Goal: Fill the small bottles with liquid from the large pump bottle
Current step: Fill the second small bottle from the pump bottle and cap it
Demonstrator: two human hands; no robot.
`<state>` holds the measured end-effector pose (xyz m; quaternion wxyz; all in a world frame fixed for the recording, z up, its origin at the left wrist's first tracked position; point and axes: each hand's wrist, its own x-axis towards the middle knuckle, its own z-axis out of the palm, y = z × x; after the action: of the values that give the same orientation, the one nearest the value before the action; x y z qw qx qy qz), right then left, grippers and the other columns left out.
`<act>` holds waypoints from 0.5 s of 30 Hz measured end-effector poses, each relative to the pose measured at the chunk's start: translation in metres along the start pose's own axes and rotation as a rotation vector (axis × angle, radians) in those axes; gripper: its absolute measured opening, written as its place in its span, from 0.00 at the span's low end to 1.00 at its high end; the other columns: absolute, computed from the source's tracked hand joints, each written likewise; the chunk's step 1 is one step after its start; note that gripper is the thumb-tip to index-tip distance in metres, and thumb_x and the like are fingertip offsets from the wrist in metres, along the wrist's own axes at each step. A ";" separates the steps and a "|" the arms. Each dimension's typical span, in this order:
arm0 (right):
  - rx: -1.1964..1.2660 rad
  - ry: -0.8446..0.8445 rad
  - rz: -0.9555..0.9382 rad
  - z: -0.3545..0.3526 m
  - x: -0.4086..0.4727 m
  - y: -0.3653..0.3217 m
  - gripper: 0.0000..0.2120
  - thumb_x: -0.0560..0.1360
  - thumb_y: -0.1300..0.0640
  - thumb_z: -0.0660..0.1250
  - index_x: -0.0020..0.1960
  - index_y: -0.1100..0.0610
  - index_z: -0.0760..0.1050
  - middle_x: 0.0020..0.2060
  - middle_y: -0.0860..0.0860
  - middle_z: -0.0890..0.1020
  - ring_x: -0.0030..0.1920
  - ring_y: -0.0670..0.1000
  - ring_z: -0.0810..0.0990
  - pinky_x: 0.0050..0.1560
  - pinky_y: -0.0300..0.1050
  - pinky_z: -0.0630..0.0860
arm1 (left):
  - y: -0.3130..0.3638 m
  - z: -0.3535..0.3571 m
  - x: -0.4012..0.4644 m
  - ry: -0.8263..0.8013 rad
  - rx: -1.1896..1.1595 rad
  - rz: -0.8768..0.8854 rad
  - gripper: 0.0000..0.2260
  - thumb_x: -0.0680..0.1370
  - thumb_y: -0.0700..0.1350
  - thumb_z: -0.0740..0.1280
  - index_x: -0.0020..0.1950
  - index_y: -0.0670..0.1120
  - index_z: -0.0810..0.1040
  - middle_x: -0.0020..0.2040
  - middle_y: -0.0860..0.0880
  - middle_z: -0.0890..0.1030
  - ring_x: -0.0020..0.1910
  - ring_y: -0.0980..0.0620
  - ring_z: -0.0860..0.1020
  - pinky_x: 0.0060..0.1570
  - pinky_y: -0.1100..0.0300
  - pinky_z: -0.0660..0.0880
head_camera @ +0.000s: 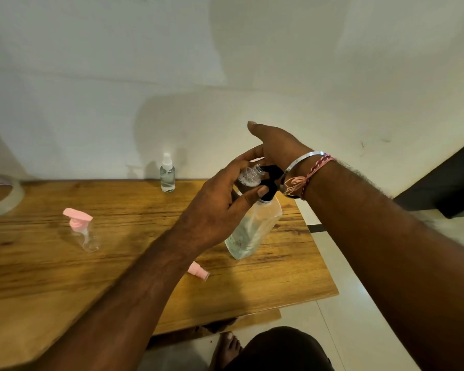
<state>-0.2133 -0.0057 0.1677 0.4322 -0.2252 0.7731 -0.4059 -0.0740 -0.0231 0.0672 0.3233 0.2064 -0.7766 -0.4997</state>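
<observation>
The large pump bottle (253, 228) stands on the wooden desk (118, 236), its black pump head mostly hidden under the right hand (276, 148), whose palm presses down with fingers extended. The left hand (220, 210) pinches a small open bottle (249, 176) at the spout; its contents are hard to read. A pale wall rises behind the desk.
</observation>
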 end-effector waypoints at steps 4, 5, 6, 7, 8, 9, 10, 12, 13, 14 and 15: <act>-0.046 0.041 -0.019 0.003 0.000 0.001 0.29 0.81 0.36 0.59 0.66 0.59 0.76 0.31 0.54 0.85 0.35 0.56 0.82 0.36 0.45 0.80 | -0.001 -0.001 0.000 0.003 0.000 0.000 0.24 0.82 0.58 0.68 0.77 0.56 0.70 0.64 0.59 0.82 0.61 0.59 0.81 0.57 0.54 0.81; -0.057 0.049 -0.023 0.003 0.000 0.003 0.28 0.81 0.36 0.60 0.64 0.59 0.77 0.34 0.54 0.85 0.36 0.56 0.82 0.37 0.45 0.80 | -0.001 -0.001 0.000 0.002 0.001 -0.001 0.23 0.82 0.58 0.68 0.76 0.55 0.71 0.62 0.59 0.82 0.60 0.59 0.81 0.56 0.55 0.81; -0.070 0.056 -0.028 0.003 0.001 0.004 0.27 0.81 0.36 0.60 0.61 0.59 0.77 0.38 0.55 0.85 0.36 0.56 0.82 0.39 0.47 0.81 | -0.002 -0.001 0.000 0.002 0.006 -0.004 0.22 0.82 0.58 0.67 0.75 0.55 0.71 0.61 0.59 0.82 0.59 0.59 0.81 0.54 0.56 0.81; -0.079 0.064 -0.034 0.004 0.002 0.006 0.27 0.80 0.36 0.60 0.57 0.60 0.78 0.42 0.56 0.85 0.37 0.57 0.82 0.43 0.49 0.82 | -0.004 -0.001 0.001 0.002 0.013 -0.006 0.21 0.82 0.58 0.67 0.74 0.55 0.72 0.60 0.59 0.82 0.57 0.59 0.81 0.53 0.56 0.81; -0.081 0.075 -0.040 0.005 0.003 0.008 0.26 0.80 0.36 0.61 0.53 0.60 0.78 0.45 0.57 0.84 0.39 0.58 0.82 0.47 0.51 0.82 | -0.005 -0.001 0.001 0.003 0.020 -0.009 0.20 0.82 0.58 0.68 0.72 0.55 0.73 0.59 0.59 0.82 0.56 0.58 0.81 0.52 0.56 0.81; -0.080 0.085 -0.046 0.006 0.005 0.009 0.24 0.80 0.37 0.61 0.50 0.59 0.78 0.48 0.58 0.84 0.40 0.58 0.83 0.50 0.53 0.81 | -0.007 -0.001 0.001 0.003 0.026 -0.013 0.20 0.82 0.58 0.68 0.72 0.54 0.73 0.58 0.59 0.82 0.56 0.58 0.81 0.51 0.56 0.81; -0.079 0.096 -0.058 0.007 0.007 0.011 0.24 0.80 0.37 0.62 0.49 0.59 0.77 0.50 0.59 0.85 0.41 0.59 0.83 0.53 0.54 0.81 | -0.009 0.000 0.001 0.003 0.037 -0.014 0.20 0.82 0.59 0.68 0.72 0.53 0.73 0.58 0.59 0.82 0.55 0.58 0.81 0.50 0.56 0.81; -0.088 0.118 -0.084 0.007 0.010 0.014 0.25 0.79 0.36 0.62 0.48 0.59 0.79 0.49 0.59 0.85 0.42 0.59 0.84 0.56 0.56 0.81 | -0.011 0.002 0.001 0.008 0.071 -0.007 0.20 0.83 0.59 0.68 0.72 0.53 0.73 0.58 0.59 0.82 0.54 0.59 0.80 0.48 0.59 0.79; -0.100 0.130 -0.097 0.007 0.011 0.015 0.27 0.78 0.34 0.62 0.47 0.59 0.80 0.48 0.59 0.85 0.43 0.59 0.85 0.58 0.57 0.81 | -0.012 0.003 0.001 0.014 0.085 -0.003 0.20 0.83 0.59 0.67 0.72 0.54 0.73 0.58 0.59 0.81 0.54 0.59 0.80 0.47 0.61 0.79; -0.122 0.145 -0.112 0.007 0.011 0.016 0.28 0.78 0.33 0.61 0.47 0.59 0.80 0.46 0.58 0.86 0.44 0.60 0.85 0.59 0.59 0.80 | -0.012 0.003 0.001 0.022 0.095 -0.001 0.20 0.83 0.59 0.67 0.72 0.54 0.73 0.58 0.60 0.81 0.53 0.59 0.80 0.46 0.61 0.78; -0.152 0.160 -0.127 0.008 0.011 0.016 0.30 0.78 0.32 0.60 0.46 0.59 0.81 0.45 0.57 0.86 0.45 0.60 0.85 0.60 0.60 0.80 | -0.013 0.004 0.001 0.030 0.102 -0.002 0.20 0.83 0.59 0.67 0.72 0.54 0.73 0.58 0.60 0.81 0.53 0.59 0.80 0.46 0.61 0.78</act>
<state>-0.2121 -0.0080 0.1462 0.3244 -0.2729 0.8177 -0.3893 -0.0771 -0.0266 0.0544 0.3236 0.2308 -0.7959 -0.4567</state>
